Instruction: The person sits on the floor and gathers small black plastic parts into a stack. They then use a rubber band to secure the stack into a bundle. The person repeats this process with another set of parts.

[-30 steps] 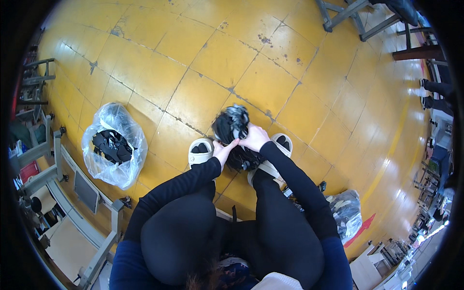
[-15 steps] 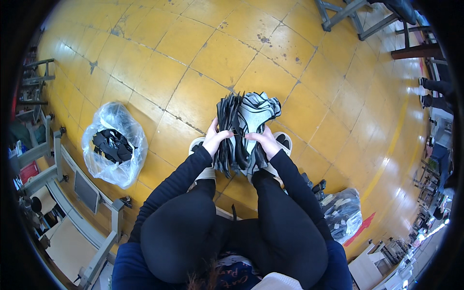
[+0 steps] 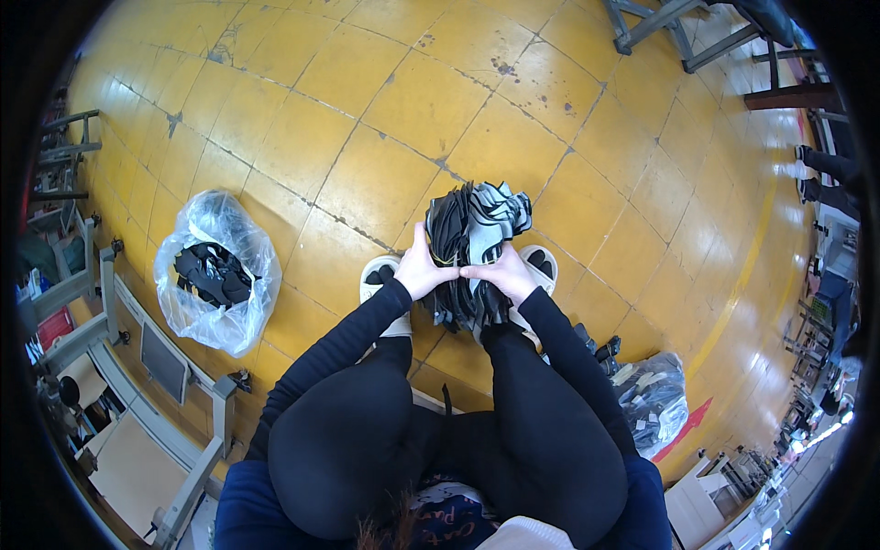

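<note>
Two bare hands meet in the middle of the view, seen from above by a seated person looking down past their own knees in black trousers. Both hands grip a thick bundle of dark fabric pieces (image 3: 472, 247), black and grey with some pale edges, held out over the yellow tiled floor (image 3: 385, 174) just in front of the knees. The left hand (image 3: 423, 268) is closed around the bundle's left side, and the right hand (image 3: 500, 272) is closed around its right side, the fingertips of the two nearly touching at a thin yellowish band across the bundle's middle. The upper ends of the pieces fan outward away from the person, and the lower ends hang down between the legs. Under the hands, two pale sandals (image 3: 380, 275) rest on the floor, one on each foot. Well to the person's left lies a clear plastic bag (image 3: 220, 275) with dark pieces inside. Near the right leg sits a second clear bag (image 3: 655, 403) holding more dark items. Grey metal frames (image 3: 119, 321) run along the left edge.
</note>
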### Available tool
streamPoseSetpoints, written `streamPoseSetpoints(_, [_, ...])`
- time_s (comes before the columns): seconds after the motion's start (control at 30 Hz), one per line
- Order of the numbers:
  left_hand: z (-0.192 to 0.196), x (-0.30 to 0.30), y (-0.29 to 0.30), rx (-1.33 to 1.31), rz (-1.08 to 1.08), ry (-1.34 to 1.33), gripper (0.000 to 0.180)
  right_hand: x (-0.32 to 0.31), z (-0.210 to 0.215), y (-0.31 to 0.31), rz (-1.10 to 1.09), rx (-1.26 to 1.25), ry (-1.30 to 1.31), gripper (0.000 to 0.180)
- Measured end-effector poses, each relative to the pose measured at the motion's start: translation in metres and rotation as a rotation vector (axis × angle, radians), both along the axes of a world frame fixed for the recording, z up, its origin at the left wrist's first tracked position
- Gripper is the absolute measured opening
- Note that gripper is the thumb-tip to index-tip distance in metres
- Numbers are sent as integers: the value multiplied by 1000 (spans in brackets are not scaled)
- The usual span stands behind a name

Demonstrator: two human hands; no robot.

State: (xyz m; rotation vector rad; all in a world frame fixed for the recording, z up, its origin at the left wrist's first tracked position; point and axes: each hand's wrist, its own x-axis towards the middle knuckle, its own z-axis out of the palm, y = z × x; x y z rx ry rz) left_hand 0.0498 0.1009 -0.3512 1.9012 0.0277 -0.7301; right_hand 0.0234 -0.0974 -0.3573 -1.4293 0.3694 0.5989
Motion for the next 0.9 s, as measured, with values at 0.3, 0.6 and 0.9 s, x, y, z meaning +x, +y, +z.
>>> streamPoseSetpoints(0.3, [-15,-7,15,-476,264,209,89,12,5,9,-67,12,112,49])
streamPoseSetpoints(0.6, [18,4,-5,-249,138,76,99,17,18,11,-46,-253,29,44])
streamPoseSetpoints(0.9, [19,6,13,-583,354,429,80,29,28,-1,78,51,161,28])
